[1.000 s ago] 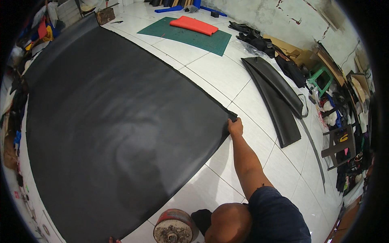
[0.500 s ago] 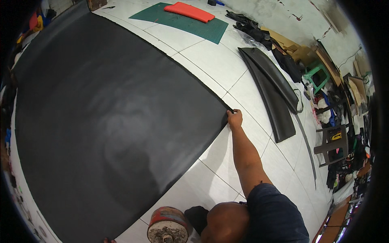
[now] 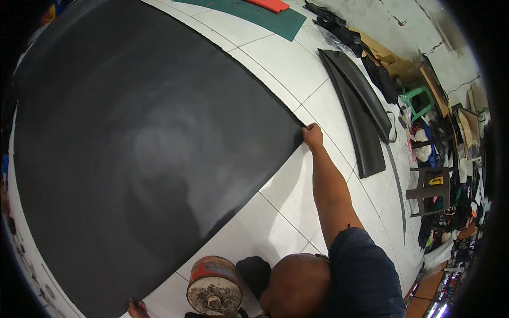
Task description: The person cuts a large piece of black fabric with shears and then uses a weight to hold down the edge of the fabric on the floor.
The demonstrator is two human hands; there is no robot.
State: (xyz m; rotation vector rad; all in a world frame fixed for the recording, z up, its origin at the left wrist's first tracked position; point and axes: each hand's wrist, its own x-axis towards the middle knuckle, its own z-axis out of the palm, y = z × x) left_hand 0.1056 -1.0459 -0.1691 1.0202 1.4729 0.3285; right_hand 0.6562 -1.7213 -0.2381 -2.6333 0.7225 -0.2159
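Note:
A large black sheet [image 3: 159, 122], smooth and slightly shiny like leatherette, lies spread over the tiled floor. My right hand [image 3: 313, 135] is closed on its right corner, thumb and fingers pinching the edge. At the lower edge of the picture my left hand [image 3: 138, 309], only partly in view, grips the near corner of the same sheet. Between my arms, just off the sheet's near edge, stands a worn red round can [image 3: 214, 286] with a grimy, crusted end showing.
Folded black material [image 3: 358, 116] lies on the floor to the right, beside a thin dark strip [image 3: 397, 185]. A green cutting mat [image 3: 265, 22] with a red roll [image 3: 270, 4] is at the far side. Stools [image 3: 432, 191], including a green one [image 3: 419, 103], and clutter line the right wall.
The whole view has shifted, with far things moving up. My left hand shows more at the lower edge. Both hands keep their hold on the sheet's corners.

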